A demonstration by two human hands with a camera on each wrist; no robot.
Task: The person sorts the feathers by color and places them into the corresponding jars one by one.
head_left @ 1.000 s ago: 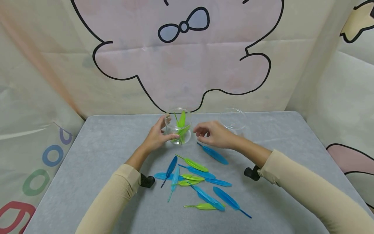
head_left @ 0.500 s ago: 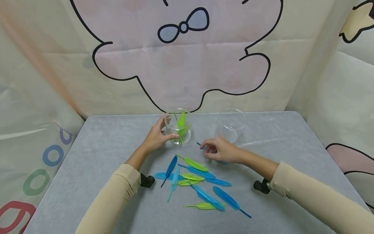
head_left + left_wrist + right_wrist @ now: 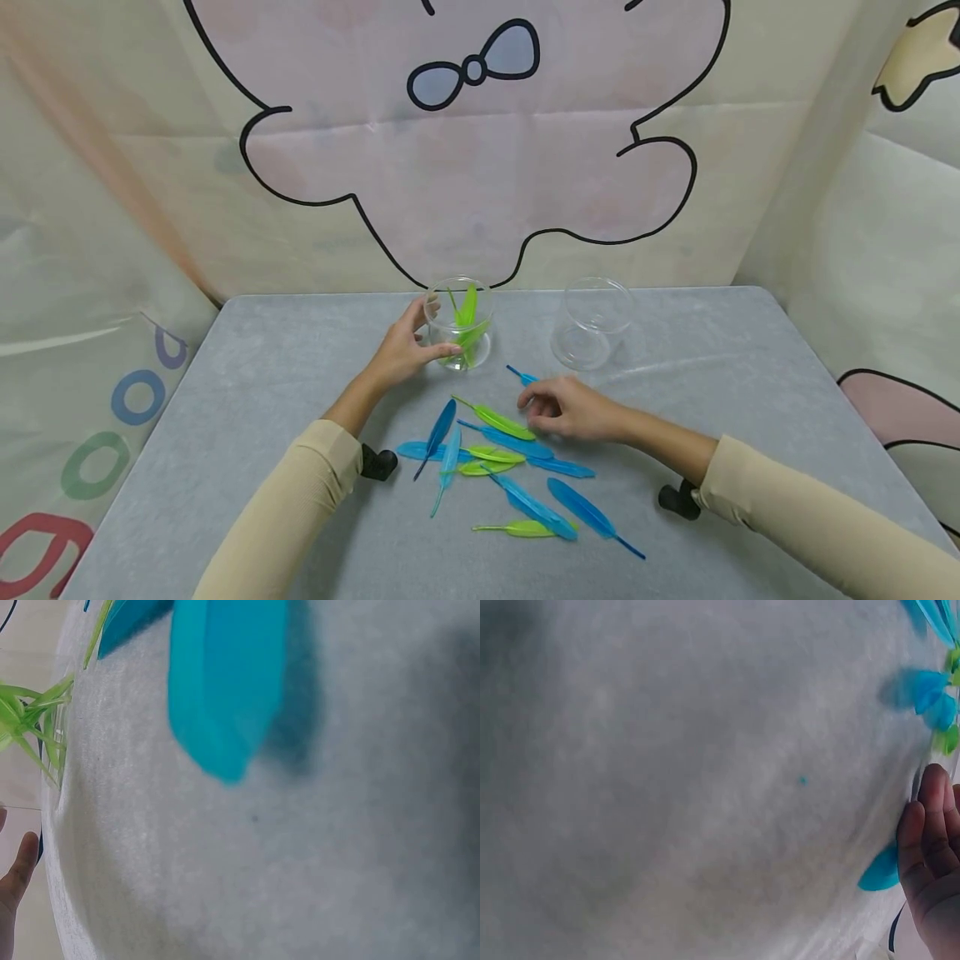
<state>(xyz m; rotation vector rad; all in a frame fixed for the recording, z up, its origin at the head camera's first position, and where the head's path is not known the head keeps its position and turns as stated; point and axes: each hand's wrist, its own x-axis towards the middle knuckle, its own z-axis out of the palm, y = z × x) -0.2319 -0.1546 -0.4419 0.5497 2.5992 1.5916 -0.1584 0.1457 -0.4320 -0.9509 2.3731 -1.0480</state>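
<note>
Right hand (image 3: 573, 410): moved nearer the viewer, partly covering one slim blue feather (image 3: 527, 378); fingers curled, hold cannot be told. Left hand (image 3: 402, 350): gripping one transparent round cup (image 3: 482, 344) containing lime-green feathers (image 3: 467, 310). Left backdrop (image 3: 45, 292): cream, letter-like coloured outlines (image 3: 45, 523). Table (image 3: 712, 354): grey, fabric-topped.

The right hand (image 3: 572, 408) hides most of 1 blue feather (image 3: 522, 377), the left wrist view crops the left hand (image 3: 13, 896), clear cup (image 3: 483, 312) and a blurred turquoise feather (image 3: 225, 682), and the right wrist view's blue speck (image 3: 803, 781) is too small to identify.
</note>
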